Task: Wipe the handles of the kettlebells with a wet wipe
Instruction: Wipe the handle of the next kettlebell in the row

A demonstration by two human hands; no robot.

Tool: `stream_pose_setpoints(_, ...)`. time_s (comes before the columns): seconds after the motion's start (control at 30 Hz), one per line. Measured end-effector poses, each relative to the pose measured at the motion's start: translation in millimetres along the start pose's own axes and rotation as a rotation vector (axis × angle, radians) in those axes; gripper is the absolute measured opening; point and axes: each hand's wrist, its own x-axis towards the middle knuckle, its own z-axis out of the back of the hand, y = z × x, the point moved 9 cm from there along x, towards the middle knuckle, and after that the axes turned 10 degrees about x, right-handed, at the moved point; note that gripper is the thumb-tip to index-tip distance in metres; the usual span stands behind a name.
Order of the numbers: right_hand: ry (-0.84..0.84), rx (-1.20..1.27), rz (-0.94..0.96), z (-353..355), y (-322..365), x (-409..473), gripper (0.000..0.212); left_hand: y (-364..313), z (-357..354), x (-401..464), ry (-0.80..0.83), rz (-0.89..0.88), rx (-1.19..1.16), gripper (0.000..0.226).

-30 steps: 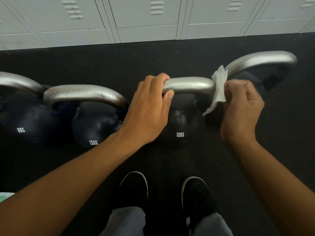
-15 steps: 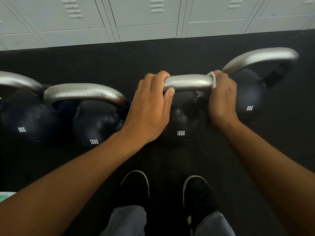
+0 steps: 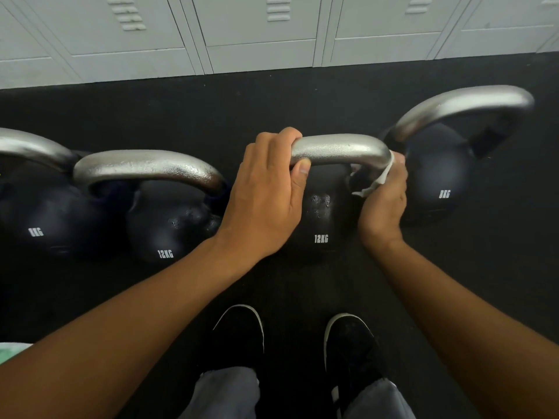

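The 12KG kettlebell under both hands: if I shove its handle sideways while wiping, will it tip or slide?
Probably neither. The kettlebell is marked 12KG, so likely heavy for its size, and its broad round body sits low on the dark floor. The left hand grips the handle, which should steady it. The wet wipe looks limp, adding little push.

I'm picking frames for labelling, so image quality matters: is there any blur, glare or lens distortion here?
Head view: the lockers splay outward, a wide-angle effect; bright glare streaks the wiped handle; the right hand and wet wipe look slightly smeared; the left hand is sharp.
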Motion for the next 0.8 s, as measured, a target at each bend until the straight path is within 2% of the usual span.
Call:
stream_pose_setpoints(0.1,0.015,0.027,-0.152,0,5,24,0.044,0,0,0,0.002,-0.013,0.002,0.041)
stream_pose_setpoints(0.23,0.106,0.050,-0.160,-8,13,30,0.057,0,0,1,0.014,-0.018,0.011,0.042)
stream_pose_setpoints(0.37,0.076,-0.042,0.029,-6,20,8,0.040,0,1,1,0.008,-0.013,0.005,0.041)
stream_pose_setpoints(0.47,0.112,-0.108,0.271,-11,23,-17,0.046,0,1,0,0.001,-0.006,0.005,0.042)
stream_pose_setpoints(0.53,0.148,-0.163,0.359,-13,22,-25,0.050,0,1,0,-0.001,-0.008,0.009,0.041)
stream_pose_setpoints(0.63,0.118,-0.197,0.267,-9,31,-7,0.040,1,0,1,0.004,-0.016,0.009,0.041)
stream_pose_setpoints(0.7,0.169,-0.270,0.181,-14,42,12,0.040,1,0,1,0.004,-0.024,0.013,0.041)
stream_pose_setpoints(0.8,0.264,-0.315,0.177,-23,52,18,0.040,1,1,1,0.005,-0.029,0.018,0.041)
